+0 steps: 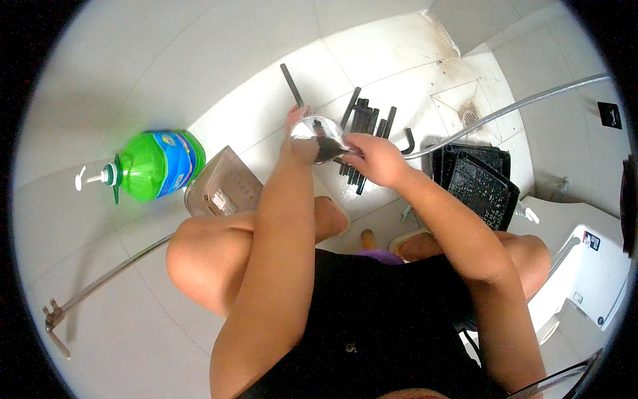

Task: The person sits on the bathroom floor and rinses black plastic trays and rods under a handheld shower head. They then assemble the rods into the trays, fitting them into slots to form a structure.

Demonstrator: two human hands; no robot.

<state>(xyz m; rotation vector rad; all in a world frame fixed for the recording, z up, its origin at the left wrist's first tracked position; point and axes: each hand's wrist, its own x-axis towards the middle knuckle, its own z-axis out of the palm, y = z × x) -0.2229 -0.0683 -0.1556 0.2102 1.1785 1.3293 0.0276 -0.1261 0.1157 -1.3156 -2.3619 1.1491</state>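
A chrome shower head is gripped in my right hand, its round back turned up toward me. Behind and left of it, my left hand closes around a thin black tube that points up and away. The shower head hides part of that hand. Several loose black tubes lie on the tiled floor just beyond my right hand. Apart from them, a short black tube with a bent end lies to the right. A ribbed metal hose runs from the shower head to the upper right.
Wet black panels are stacked on the right, near a floor drain. A white toilet stands at far right. Leftward are a green pump bottle, a brownish translucent bin and a metal pipe. My knees flank my arms.
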